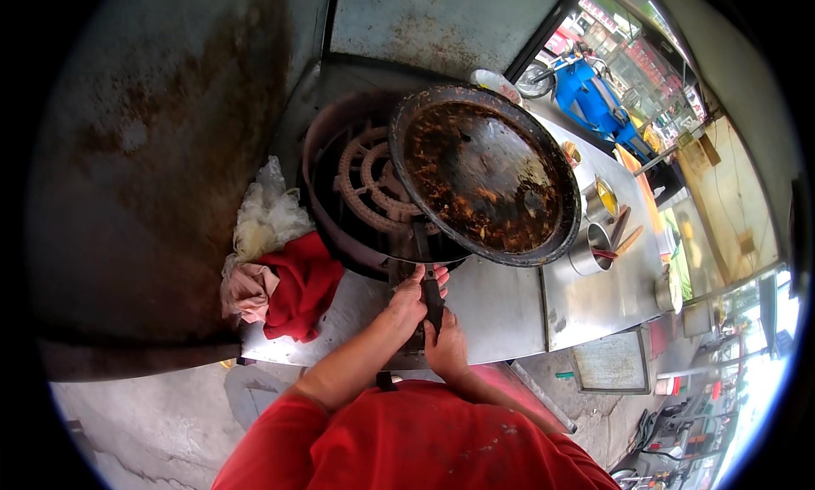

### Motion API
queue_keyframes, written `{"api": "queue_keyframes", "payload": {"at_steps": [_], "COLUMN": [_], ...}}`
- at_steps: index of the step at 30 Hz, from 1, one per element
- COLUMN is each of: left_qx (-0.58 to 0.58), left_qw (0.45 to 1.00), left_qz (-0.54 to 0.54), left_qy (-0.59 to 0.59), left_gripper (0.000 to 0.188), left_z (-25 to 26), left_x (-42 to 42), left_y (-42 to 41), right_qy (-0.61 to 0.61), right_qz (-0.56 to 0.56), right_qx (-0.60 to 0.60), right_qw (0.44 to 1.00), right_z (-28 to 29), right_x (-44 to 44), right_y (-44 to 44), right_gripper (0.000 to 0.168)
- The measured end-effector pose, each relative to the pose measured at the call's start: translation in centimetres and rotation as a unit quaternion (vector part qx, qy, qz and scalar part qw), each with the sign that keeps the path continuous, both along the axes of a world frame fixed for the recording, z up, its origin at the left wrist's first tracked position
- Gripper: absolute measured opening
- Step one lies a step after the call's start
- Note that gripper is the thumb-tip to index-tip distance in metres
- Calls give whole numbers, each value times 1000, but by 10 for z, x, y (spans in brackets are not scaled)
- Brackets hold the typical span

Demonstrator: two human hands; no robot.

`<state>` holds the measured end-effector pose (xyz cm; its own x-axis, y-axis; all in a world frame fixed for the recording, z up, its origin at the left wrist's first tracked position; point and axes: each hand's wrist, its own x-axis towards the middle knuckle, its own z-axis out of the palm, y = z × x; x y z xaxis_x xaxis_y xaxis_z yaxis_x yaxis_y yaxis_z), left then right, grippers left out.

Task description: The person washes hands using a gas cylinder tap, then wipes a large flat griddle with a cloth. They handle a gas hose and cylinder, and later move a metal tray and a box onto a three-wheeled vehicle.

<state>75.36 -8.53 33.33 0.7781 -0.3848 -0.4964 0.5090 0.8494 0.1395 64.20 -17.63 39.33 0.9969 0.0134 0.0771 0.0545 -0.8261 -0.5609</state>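
Observation:
My left hand (409,296) reaches under a black handle (434,305), its fingertips showing on the far side. Lower down, my right hand (448,347) grips the handle's near end. The handle points away from me over the front of a round gas burner (375,178) with ribbed, rusty rings. Where it joins at its far end is hard to make out. A broad, round black pan (484,178) covers the burner's right side and overhangs the steel counter (496,305). Brown, burnt grease coats the pan's face. What supports the pan is hidden.
Left of the burner lie a red cloth (302,286), a pink cloth (250,291) and crumpled plastic bags (270,210). To the right stand a steel pot (589,248) with wooden-handled tools and a container of yellow contents (603,199). Stained metal panels (159,159) rise at left and behind.

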Motion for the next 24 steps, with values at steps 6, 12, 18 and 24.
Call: {"api": "queue_keyframes", "payload": {"at_steps": [6, 12, 18, 24], "left_qx": [-4, -2, -11, -22], "left_qw": [1000, 1000, 999, 1000], "left_qz": [-6, -9, -12, -20], "left_qy": [29, 30, 28, 2], "left_gripper": [39, 38, 38, 36], "left_z": [-4, 2, 0, -11], "left_x": [5, 2, 4, 6], "left_y": [2, 2, -1, 1], "right_qy": [-6, 3, 10, 3], "right_qz": [-6, -23, -38, -41], "right_qx": [-5, -27, -48, -54], "right_qw": [1000, 999, 998, 998], "right_z": [0, 11, 13, 14], "right_x": [6, 6, 9, 8], "right_y": [2, 3, 3, 3], "right_gripper": [37, 33, 30, 31]}}
